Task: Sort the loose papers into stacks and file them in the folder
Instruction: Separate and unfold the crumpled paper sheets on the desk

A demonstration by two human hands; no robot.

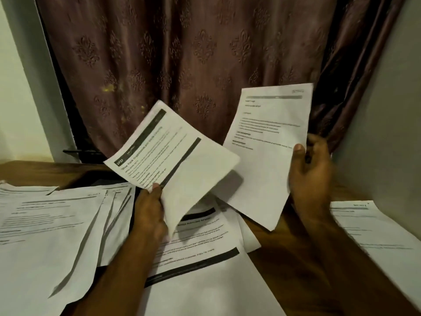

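My left hand (149,210) pinches a small bunch of printed sheets with dark header bars (173,153), lifted and tilted above the table. My right hand (311,176) grips a single white sheet with grey header and text (266,151) by its right edge, held upright in front of the curtain. Below lie loose papers: a fanned spread at the left (50,226), dark-barred sheets in the middle (200,254) and one sheet at the right (373,233). No folder is in view.
The wooden table (273,258) shows bare between the middle and right papers. A maroon patterned curtain (182,65) hangs right behind the table. White walls stand at the left and right. A dark object (79,152) lies at the table's back left.
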